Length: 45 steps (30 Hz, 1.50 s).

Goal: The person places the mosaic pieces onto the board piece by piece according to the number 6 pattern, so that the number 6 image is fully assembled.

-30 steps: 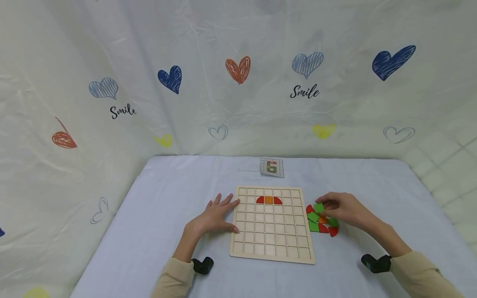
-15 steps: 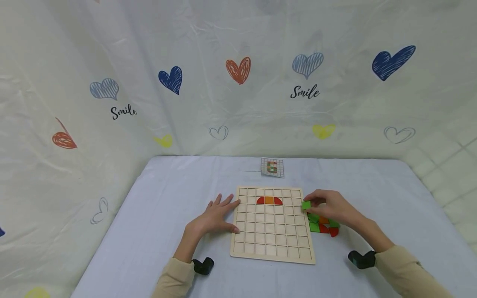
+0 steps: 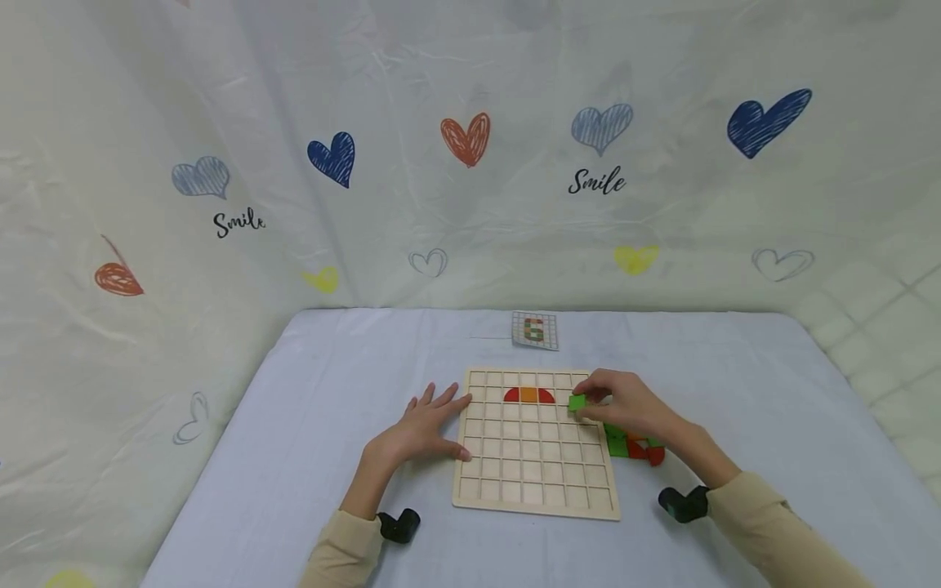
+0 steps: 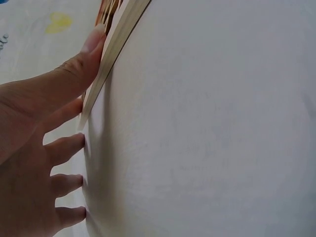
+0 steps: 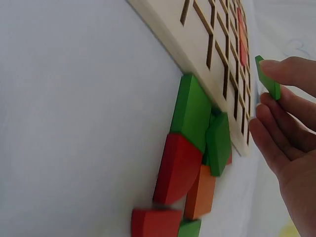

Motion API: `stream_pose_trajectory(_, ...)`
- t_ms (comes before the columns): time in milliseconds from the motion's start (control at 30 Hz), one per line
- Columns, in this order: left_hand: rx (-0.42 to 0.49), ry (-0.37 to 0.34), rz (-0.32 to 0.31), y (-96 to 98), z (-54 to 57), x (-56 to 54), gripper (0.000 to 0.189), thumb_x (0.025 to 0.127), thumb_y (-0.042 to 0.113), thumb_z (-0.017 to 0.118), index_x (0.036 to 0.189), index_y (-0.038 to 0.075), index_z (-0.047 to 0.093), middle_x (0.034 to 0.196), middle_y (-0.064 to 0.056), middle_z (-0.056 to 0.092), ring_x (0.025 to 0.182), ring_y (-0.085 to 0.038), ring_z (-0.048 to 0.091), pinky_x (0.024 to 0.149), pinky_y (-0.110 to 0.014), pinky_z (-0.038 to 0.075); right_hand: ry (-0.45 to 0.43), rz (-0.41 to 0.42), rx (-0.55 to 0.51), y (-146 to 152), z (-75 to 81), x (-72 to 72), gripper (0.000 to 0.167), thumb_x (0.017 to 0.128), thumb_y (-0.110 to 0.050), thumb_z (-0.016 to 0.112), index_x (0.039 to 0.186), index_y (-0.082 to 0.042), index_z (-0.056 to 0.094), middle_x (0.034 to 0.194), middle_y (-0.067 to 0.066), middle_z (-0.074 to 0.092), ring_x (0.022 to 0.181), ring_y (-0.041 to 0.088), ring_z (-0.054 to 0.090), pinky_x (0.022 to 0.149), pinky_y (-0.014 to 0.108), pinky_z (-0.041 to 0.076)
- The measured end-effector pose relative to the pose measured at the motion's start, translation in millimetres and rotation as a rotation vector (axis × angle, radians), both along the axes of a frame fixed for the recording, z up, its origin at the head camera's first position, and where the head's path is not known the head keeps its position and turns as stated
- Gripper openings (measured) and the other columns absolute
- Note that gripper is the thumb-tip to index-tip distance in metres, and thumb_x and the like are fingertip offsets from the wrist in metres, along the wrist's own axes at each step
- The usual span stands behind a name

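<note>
A wooden grid board [image 3: 515,474] lies on the table, with two red quarter-round tiles [image 3: 546,396] and an orange square tile [image 3: 528,395] between them in an upper row. My left hand [image 3: 422,429] rests at the board's left edge, fingers spread; the left wrist view shows its thumb [image 4: 81,66] against the rim. Over the board's upper right part, my right hand [image 3: 625,402] pinches a green square tile [image 3: 577,403] between thumb and fingers. In the right wrist view that green tile [image 5: 268,78] is held up, apart from the board.
Beside the board's right edge lies a loose pile of green, red and orange tiles [image 5: 180,168], some overlapping. A printed pattern card [image 3: 535,331] lies behind the board. A white cloth [image 3: 353,367] covers the table, and a curtain with hearts [image 3: 470,204] hangs behind.
My right hand has lifted the green square tile from the pile and carried it left over the board. My left hand has stayed at the board's edge.
</note>
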<state>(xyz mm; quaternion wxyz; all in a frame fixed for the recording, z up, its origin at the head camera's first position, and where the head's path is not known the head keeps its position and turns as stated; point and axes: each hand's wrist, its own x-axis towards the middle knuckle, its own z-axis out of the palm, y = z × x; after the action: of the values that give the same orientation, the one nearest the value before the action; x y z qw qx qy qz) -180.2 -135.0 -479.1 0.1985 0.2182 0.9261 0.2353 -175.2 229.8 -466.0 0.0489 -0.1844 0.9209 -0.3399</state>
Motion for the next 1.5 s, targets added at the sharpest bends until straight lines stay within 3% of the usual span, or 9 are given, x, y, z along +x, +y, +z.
stream_pose_trajectory(300,-0.001,0.001,0.003,-1.2,-3.2,-1.5,0.094,0.082,0.044,0.085,0.161,0.024,0.038,0.172,-0.007,0.021,0.159,-0.042,0.002,0.126,-0.065,0.006,-0.023,0.029,-0.031,-22.3,0.2,-5.9,0.028,0.086,-0.017,0.083,0.110,-0.005,0.076,0.096,0.000,0.068,0.086,0.014,0.057,0.073,0.021,0.052)
stream_pose_trajectory(567,0.000,-0.003,0.014,-2.6,-2.7,-0.9,0.094,0.081,0.044,0.086,0.160,0.025,0.039,0.172,-0.006,0.021,0.160,-0.042,0.001,0.126,-0.065,0.006,0.023,0.071,-0.007,-40.3,-3.4,-14.7,0.025,0.084,-0.012,0.082,0.107,-0.003,0.078,0.087,-0.001,0.067,0.079,0.011,0.057,0.072,0.023,0.052)
stream_pose_trajectory(1233,-0.008,-0.010,0.011,-2.1,-2.1,0.7,0.095,0.081,0.044,0.086,0.160,0.022,0.040,0.172,-0.008,0.022,0.159,-0.043,0.002,0.126,-0.065,0.007,0.045,0.196,0.018,-75.7,-8.1,-23.7,0.023,0.085,-0.011,0.082,0.104,0.000,0.079,0.088,0.003,0.068,0.076,0.006,0.056,0.067,0.021,0.052)
stream_pose_trajectory(1500,-0.016,-0.003,-0.004,-1.0,-3.5,-2.0,0.094,0.082,0.047,0.084,0.161,0.025,0.038,0.172,-0.006,0.020,0.160,-0.042,0.000,0.126,-0.066,0.006,0.036,0.213,0.045,-82.6,-5.9,-28.6,0.021,0.085,-0.010,0.082,0.103,0.001,0.079,0.090,0.005,0.069,0.078,0.011,0.061,0.070,0.021,0.053)
